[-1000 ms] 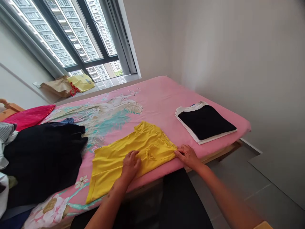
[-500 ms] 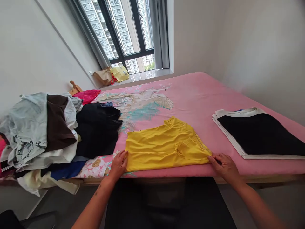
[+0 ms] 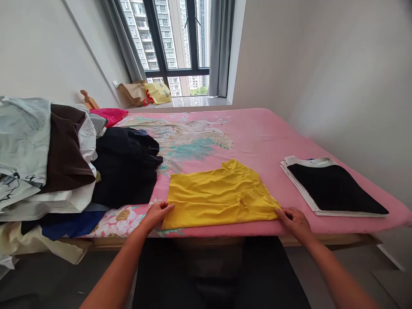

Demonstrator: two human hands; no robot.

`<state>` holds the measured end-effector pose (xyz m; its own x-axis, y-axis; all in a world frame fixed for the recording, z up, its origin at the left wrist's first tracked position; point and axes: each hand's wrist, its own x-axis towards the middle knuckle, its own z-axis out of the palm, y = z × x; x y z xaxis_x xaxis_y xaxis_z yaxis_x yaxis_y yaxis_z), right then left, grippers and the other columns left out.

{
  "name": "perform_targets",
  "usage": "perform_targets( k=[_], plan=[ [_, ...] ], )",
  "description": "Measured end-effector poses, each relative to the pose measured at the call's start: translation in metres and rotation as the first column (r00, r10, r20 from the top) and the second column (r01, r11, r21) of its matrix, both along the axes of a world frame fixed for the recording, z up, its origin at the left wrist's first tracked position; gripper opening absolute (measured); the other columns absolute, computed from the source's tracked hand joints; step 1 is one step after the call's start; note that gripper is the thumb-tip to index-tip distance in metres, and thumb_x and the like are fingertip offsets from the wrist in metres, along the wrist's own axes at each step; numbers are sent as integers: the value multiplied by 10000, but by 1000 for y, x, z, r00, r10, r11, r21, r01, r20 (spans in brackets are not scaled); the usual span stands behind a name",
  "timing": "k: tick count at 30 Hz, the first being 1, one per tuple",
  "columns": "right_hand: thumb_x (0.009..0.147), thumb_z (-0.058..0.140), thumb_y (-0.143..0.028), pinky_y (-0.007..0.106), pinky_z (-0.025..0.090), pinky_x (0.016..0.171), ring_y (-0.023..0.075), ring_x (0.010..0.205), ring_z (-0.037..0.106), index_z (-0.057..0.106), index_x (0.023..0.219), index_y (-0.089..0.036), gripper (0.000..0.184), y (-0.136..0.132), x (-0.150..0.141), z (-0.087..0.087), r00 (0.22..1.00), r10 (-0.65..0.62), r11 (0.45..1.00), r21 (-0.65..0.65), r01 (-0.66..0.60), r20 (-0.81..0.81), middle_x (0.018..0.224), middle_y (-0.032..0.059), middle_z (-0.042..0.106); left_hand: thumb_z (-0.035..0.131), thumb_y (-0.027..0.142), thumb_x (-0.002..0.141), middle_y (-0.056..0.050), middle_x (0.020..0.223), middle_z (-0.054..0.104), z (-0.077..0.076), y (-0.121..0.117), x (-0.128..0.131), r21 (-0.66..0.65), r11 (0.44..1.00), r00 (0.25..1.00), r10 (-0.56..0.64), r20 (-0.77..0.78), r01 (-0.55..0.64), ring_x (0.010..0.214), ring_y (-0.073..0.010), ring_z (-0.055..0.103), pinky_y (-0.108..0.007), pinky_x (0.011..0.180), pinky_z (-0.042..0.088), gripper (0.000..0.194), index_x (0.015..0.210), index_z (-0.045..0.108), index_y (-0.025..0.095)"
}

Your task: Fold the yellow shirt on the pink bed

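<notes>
A yellow T-shirt (image 3: 206, 193) lies folded lengthwise on the bed, its collar pointing away from me and its hem to the left. My left hand (image 3: 157, 214) grips the hem at the near left, with the thumb on top of the cloth and the other fingers partly hidden. At the opposite end, my right hand (image 3: 294, 221) pinches the shirt's near right corner by the sleeve. The cloth lies nearly flat between both hands, with a few wrinkles and a raised fold near the sleeve.
To the left rises a heap of loose clothes (image 3: 67, 150), with a black garment (image 3: 125, 167) beside it. A folded stack with a black top (image 3: 334, 189) sits at the right. Pink bedding (image 3: 257, 133) covers the bed; bags (image 3: 157, 92) rest by the window.
My view has turned slightly and levelled. The left hand's thumb now lies over the hem, higher on the shirt's edge. My right hand keeps its hold on the sleeve corner.
</notes>
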<state>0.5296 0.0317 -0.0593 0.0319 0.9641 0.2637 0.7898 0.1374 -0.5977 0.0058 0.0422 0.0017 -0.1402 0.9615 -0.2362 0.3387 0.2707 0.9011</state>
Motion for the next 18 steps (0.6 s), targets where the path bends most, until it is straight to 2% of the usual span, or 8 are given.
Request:
perform_targets(
  k=[3, 5, 9, 12, 18],
  plan=[
    [815, 448, -625, 279, 424, 635, 186, 647, 564, 629, 613, -194, 510, -2, -4, 5, 1000, -18, 1000, 11, 17, 17, 638, 29, 616, 663, 612, 545, -13, 714, 667, 2, -7, 2, 26, 999, 995, 23, 101, -26, 695, -192, 617, -274, 604, 471, 488, 754, 591, 177],
    [813, 438, -637, 276, 418, 620, 182, 628, 557, 622, 600, -191, 527, -3, -7, 7, 999, -23, 1000, 20, 22, 24, 620, 27, 605, 614, 636, 586, -11, 736, 673, 3, -13, 5, 29, 999, 997, 35, 72, -37, 713, -197, 629, -278, 609, 476, 502, 804, 585, 184],
    [818, 440, -631, 286, 413, 624, 185, 631, 557, 617, 611, -190, 519, -3, -6, 3, 999, -33, 999, 15, 33, 38, 626, 27, 605, 594, 552, 663, -22, 741, 690, -2, -23, 4, -25, 1000, 990, 9, -143, -13, 697, -203, 640, -266, 577, 452, 425, 874, 599, 183],
    [824, 450, -614, 295, 415, 634, 194, 657, 562, 633, 643, -192, 495, -2, -2, -2, 999, -33, 999, -1, 33, 36, 660, 31, 617, 526, 458, 746, -22, 785, 698, -6, -28, 1, -8, 1000, 959, -31, -280, 30, 715, -190, 641, -256, 597, 435, 316, 903, 604, 195],
    [831, 466, -586, 309, 419, 668, 195, 671, 553, 614, 652, -195, 455, -2, -3, -4, 999, -38, 999, -1, 38, 39, 667, 30, 607, 399, 373, 856, -33, 852, 693, -5, -34, 7, 69, 997, 823, 4, -568, 43, 781, -190, 633, -264, 653, 399, 265, 952, 597, 226]
  ],
)
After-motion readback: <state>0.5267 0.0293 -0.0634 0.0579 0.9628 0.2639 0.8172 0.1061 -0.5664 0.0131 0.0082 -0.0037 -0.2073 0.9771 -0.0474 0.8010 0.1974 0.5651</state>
